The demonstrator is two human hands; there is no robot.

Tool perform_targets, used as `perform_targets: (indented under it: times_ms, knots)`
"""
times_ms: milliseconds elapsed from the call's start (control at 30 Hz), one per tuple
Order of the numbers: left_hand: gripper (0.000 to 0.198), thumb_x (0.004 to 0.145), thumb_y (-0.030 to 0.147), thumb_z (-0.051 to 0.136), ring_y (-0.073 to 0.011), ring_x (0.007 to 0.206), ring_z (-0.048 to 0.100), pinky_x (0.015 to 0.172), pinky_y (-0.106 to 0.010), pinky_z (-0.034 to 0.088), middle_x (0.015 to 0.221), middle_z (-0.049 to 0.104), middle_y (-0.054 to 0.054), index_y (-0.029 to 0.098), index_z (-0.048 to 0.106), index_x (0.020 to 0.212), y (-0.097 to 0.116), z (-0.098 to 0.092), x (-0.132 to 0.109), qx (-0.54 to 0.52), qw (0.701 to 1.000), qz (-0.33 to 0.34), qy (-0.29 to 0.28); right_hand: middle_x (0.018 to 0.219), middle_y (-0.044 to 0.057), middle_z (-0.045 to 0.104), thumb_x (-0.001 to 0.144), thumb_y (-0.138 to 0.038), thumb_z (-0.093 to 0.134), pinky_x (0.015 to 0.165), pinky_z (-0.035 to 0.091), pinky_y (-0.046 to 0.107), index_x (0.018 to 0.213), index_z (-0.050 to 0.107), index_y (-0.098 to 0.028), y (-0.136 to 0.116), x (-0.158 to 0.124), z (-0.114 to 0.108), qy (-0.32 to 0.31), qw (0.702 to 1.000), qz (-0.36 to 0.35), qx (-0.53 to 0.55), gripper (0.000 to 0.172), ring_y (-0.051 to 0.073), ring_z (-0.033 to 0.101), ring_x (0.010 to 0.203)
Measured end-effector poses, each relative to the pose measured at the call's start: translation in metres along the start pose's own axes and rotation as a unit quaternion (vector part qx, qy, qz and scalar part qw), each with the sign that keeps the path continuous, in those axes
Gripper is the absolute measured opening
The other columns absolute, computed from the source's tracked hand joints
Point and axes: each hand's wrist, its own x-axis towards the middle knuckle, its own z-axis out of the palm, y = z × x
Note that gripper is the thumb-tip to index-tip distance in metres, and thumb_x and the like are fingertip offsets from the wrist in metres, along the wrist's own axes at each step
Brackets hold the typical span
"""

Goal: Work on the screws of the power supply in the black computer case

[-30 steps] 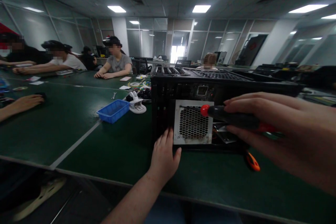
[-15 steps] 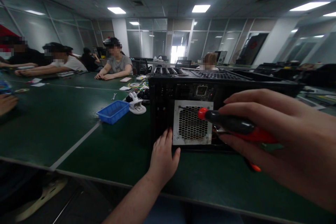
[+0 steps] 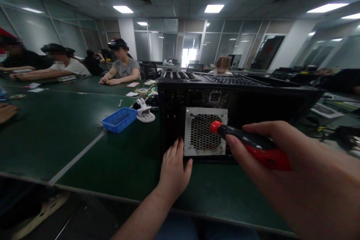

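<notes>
A black computer case (image 3: 253, 86) stands on the green table in front of me, with a silver power supply plate (image 3: 206, 150) with a honeycomb grille at its back. My right hand (image 3: 303, 168) is closed around the handle of a red and black screwdriver (image 3: 247, 137), thumb along its side. The shaft slants to the upper left across the grille, its tip at the plate's upper left corner, near a screw hole. My left hand (image 3: 174, 167) lies with fingers stretched out against the case, by the plate's lower left edge.
Left of the case are a blue plastic bin (image 3: 119, 120), a white clip stand (image 3: 145, 110) and a small wrench (image 3: 120, 103). Cables (image 3: 144, 90) lie behind them. Several people sit around the table; one person's hand (image 3: 8, 112) shows at the left edge.
My right hand has shifted its grip on the screwdriver: the fingers have loosened and the thumb now lies along the handle. The tip stays at the plate's corner. My left hand has not moved.
</notes>
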Motion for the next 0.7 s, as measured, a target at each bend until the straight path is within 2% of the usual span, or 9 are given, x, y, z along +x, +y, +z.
perform_targets:
  times_ms: [67, 133, 167, 267, 333, 433, 533, 633, 700]
  knots:
    - [0.056, 0.082, 0.022, 0.048, -0.0276, 0.123, 0.042, 0.099, -0.044, 0.04, 0.134, 0.044, -0.017, 0.008, 0.03, 0.133, 0.0, -0.001, 0.0, 0.0, 1.0, 0.002, -0.002, 0.087, -0.001, 0.052, 0.095, -0.055, 0.035, 0.048, 0.035, 0.019, 0.103, 0.05, -0.02, 0.001, 0.001, -0.002, -0.03, 0.998, -0.027, 0.053, 0.039, 0.009, 0.05, 0.066]
    - [0.056, 0.082, 0.023, 0.048, -0.0271, 0.123, 0.042, 0.099, -0.044, 0.04, 0.134, 0.044, -0.017, 0.009, 0.03, 0.133, 0.0, -0.002, 0.001, 0.001, 1.0, 0.005, -0.004, 0.115, -0.001, 0.046, 0.097, -0.051, 0.031, 0.055, 0.043, 0.018, 0.112, 0.048, -0.022, 0.01, 0.008, -0.004, -0.082, 0.986, -0.101, 0.104, 0.036, 0.009, 0.052, 0.084]
    - [0.055, 0.082, 0.023, 0.048, -0.0272, 0.123, 0.042, 0.098, -0.044, 0.04, 0.134, 0.044, -0.017, 0.008, 0.031, 0.133, 0.0, -0.001, 0.001, 0.001, 1.0, 0.006, -0.004, 0.121, -0.002, 0.042, 0.099, -0.045, 0.028, 0.058, 0.045, 0.017, 0.113, 0.047, -0.022, 0.017, 0.013, -0.004, -0.111, 0.975, -0.152, 0.12, 0.033, 0.008, 0.052, 0.087]
    - [0.055, 0.083, 0.024, 0.047, -0.028, 0.123, 0.042, 0.098, -0.045, 0.04, 0.134, 0.044, -0.017, 0.008, 0.031, 0.133, 0.0, 0.0, 0.001, 0.0, 1.0, 0.003, -0.003, 0.109, -0.002, 0.05, 0.102, -0.033, 0.022, 0.054, 0.045, 0.018, 0.107, 0.049, -0.022, 0.038, 0.031, -0.004, -0.146, 0.943, -0.274, 0.122, 0.03, 0.006, 0.053, 0.077]
    - [0.055, 0.082, 0.024, 0.047, -0.0281, 0.123, 0.042, 0.098, -0.045, 0.04, 0.134, 0.044, -0.017, 0.009, 0.031, 0.133, 0.0, 0.001, 0.001, 0.0, 1.0, -0.001, 0.0, 0.098, -0.002, 0.054, 0.101, -0.039, 0.027, 0.049, 0.04, 0.02, 0.101, 0.05, -0.021, 0.045, 0.039, -0.003, -0.12, 0.945, -0.282, 0.112, 0.03, 0.008, 0.054, 0.073]
    - [0.055, 0.082, 0.023, 0.047, -0.028, 0.123, 0.042, 0.098, -0.045, 0.04, 0.134, 0.045, -0.017, 0.009, 0.031, 0.133, 0.001, 0.001, 0.001, 0.002, 1.0, -0.003, -0.002, 0.082, -0.003, 0.055, 0.098, -0.046, 0.034, 0.045, 0.034, 0.022, 0.09, 0.052, -0.02, 0.037, 0.035, -0.001, -0.072, 0.971, -0.199, 0.112, 0.032, 0.01, 0.051, 0.063]
    - [0.056, 0.082, 0.023, 0.048, -0.0278, 0.123, 0.042, 0.098, -0.045, 0.04, 0.134, 0.044, -0.017, 0.009, 0.03, 0.133, 0.001, 0.0, 0.001, 0.002, 1.0, 0.0, -0.006, 0.069, -0.004, 0.051, 0.095, -0.051, 0.035, 0.042, 0.028, 0.022, 0.088, 0.051, -0.022, 0.012, 0.018, 0.002, -0.015, 0.997, -0.044, 0.055, 0.034, 0.01, 0.046, 0.054]
    - [0.057, 0.082, 0.023, 0.048, -0.0276, 0.124, 0.041, 0.099, -0.044, 0.04, 0.135, 0.044, -0.017, 0.008, 0.029, 0.133, 0.001, 0.0, 0.0, 0.005, 1.0, 0.002, -0.002, 0.068, -0.005, 0.051, 0.091, -0.056, 0.04, 0.04, 0.028, 0.02, 0.09, 0.052, -0.022, -0.01, 0.003, 0.004, 0.023, 0.996, 0.085, 0.007, 0.035, 0.009, 0.046, 0.05]
    - [0.057, 0.082, 0.023, 0.048, -0.0275, 0.124, 0.042, 0.099, -0.044, 0.04, 0.134, 0.044, -0.017, 0.009, 0.029, 0.134, 0.0, 0.001, 0.0, 0.007, 1.0, 0.005, 0.006, 0.065, -0.006, 0.052, 0.09, -0.06, 0.04, 0.038, 0.029, 0.017, 0.089, 0.053, -0.022, -0.012, -0.001, 0.005, 0.016, 0.992, 0.126, 0.015, 0.04, 0.007, 0.045, 0.046]
